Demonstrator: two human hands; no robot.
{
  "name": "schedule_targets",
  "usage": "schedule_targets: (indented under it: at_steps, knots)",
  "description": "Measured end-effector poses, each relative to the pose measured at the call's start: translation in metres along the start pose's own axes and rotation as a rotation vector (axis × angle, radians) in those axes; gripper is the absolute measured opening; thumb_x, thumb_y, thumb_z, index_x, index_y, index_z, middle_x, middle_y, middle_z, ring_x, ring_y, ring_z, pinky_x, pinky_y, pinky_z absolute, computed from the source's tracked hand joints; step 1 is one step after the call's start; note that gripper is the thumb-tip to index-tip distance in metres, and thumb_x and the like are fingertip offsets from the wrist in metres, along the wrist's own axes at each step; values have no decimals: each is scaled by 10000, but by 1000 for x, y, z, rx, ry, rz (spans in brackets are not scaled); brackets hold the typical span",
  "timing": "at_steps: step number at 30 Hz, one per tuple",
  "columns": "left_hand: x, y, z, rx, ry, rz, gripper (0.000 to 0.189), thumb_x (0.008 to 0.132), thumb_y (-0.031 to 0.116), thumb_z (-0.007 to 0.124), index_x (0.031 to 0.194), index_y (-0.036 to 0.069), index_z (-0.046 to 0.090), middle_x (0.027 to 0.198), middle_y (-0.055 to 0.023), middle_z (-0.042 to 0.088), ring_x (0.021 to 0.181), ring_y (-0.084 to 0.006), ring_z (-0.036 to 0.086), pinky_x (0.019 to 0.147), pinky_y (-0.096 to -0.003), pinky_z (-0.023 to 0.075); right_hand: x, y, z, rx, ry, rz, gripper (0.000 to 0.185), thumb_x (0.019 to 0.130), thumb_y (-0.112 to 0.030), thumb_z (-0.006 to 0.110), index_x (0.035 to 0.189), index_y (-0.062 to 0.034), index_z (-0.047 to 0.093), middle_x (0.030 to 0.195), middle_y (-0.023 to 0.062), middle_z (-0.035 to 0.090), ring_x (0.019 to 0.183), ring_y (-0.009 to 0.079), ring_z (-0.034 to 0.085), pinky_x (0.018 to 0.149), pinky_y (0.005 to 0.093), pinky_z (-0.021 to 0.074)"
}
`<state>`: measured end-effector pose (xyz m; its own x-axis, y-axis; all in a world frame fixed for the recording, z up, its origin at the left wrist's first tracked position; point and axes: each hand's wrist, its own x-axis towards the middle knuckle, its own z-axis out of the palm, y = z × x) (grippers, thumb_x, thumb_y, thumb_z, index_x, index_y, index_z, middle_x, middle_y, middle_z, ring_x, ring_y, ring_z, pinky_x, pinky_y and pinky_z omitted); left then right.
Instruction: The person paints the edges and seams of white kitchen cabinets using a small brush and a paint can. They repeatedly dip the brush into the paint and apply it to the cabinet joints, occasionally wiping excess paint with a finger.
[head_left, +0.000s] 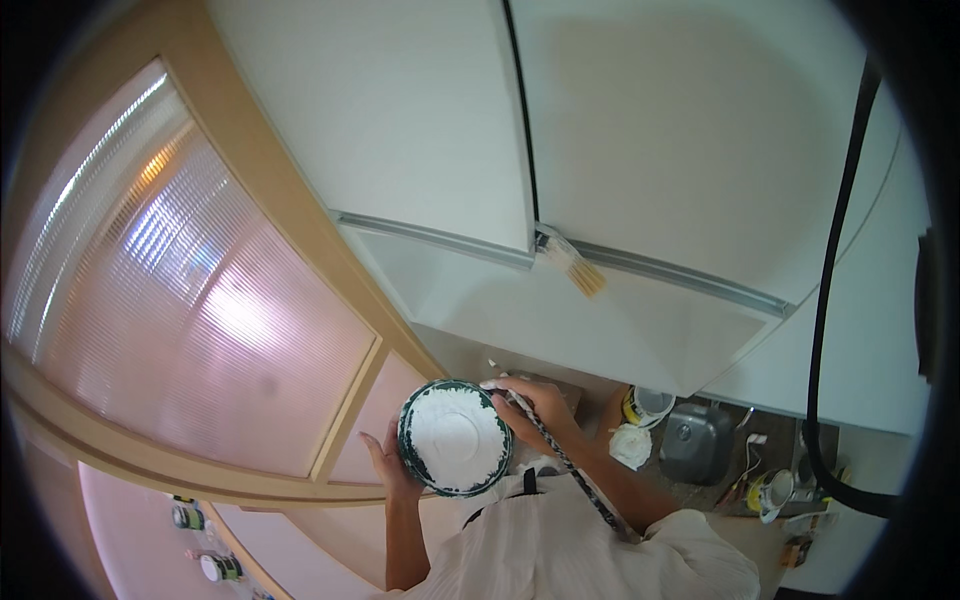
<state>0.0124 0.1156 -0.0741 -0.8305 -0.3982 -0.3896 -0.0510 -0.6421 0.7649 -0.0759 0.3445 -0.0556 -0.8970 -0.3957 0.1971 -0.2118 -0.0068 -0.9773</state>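
Observation:
My left hand (397, 469) grips the left edge of a round dark-green lid or shallow tub (457, 439). Thick white paint or paste covers most of its face, with green showing around the rim. At its right rim is my right hand (536, 409), white smears on the fingertips. My right fingers are closed around a long, slender black-and-white speckled stick (570, 469), seemingly a paint-splashed handle. It slants down across my shirt, and a whitish tip (493, 364) shows beyond the fingers. Whether the right thumb also presses on the rim is unclear.
A tan-bristled paintbrush (577, 270) sticks out by the metal handle strip of white wall cabinets (675, 150). A wood-framed ribbed panel (247, 322) stands left. Below right are a steel sink (697, 442), a crumpled white cloth (630, 446) and tubs (769, 491). A black cable (825, 300) hangs right.

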Motion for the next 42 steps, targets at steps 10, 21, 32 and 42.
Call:
schedule_targets:
  at_steps: [10,21,32,42]
  knots:
    - [-4,-8,-6,168,-79,123,669,1041,548,285,1432,19,407,1364,-161,545,1248,-306,547,1045,-453,460,19,-26,-70,-462,458,-803,399,795,41,656,1182,-4,570,1249,228,641,865,307,657,756,396,545]
    - [-15,-5,5,127,-94,63,617,1039,522,331,1405,37,438,1354,-162,554,1216,-299,572,1029,-445,477,84,-60,-112,-548,302,-827,305,727,126,613,891,-52,427,1345,208,588,513,181,561,523,266,473]
    - [-21,-2,12,167,-41,27,627,1034,535,334,1415,47,433,1354,-151,555,1235,-289,560,1048,-439,460,63,-74,-110,-913,261,-730,257,723,47,692,866,-48,500,1211,136,681,536,201,607,530,270,499]
    - [-26,-1,21,171,-49,42,627,1035,527,332,1401,33,452,1347,-152,566,1224,-293,571,1048,-439,464,95,-89,-113,-607,526,-1222,292,773,47,735,903,-60,497,939,151,721,638,224,672,554,296,526]
